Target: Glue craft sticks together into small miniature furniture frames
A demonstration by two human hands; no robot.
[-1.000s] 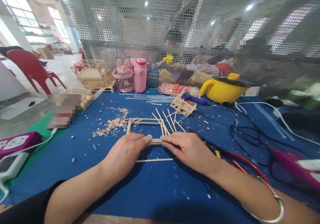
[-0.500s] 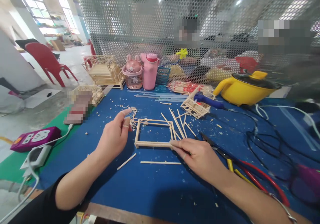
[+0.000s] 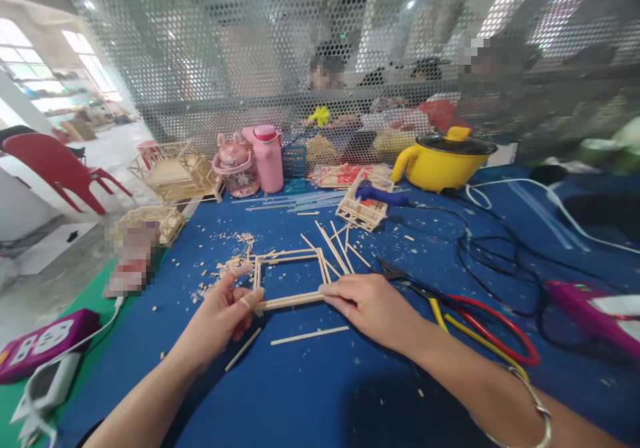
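A square frame of thin wooden sticks (image 3: 290,259) lies on the blue table cover (image 3: 320,381). My left hand (image 3: 223,311) pinches the frame's near left corner between thumb and fingers. My right hand (image 3: 367,305) holds the near right end of the same front stick. Two loose sticks (image 3: 309,334) lie just in front of the frame, between my hands. More loose sticks (image 3: 334,243) are fanned out behind the frame's right side.
Wood chips (image 3: 225,265) are scattered left of the frame. Red and yellow handled cutters (image 3: 465,308) lie to the right, near black cables (image 3: 480,248). Further back stand a yellow pot (image 3: 443,163), pink bottles (image 3: 267,158) and stick-built models (image 3: 173,171). People sit behind the mesh screen (image 3: 320,55).
My left hand, raised off to the left half a second ago, has come back and taken the frame's near left corner. My right hand has stayed on the front stick.
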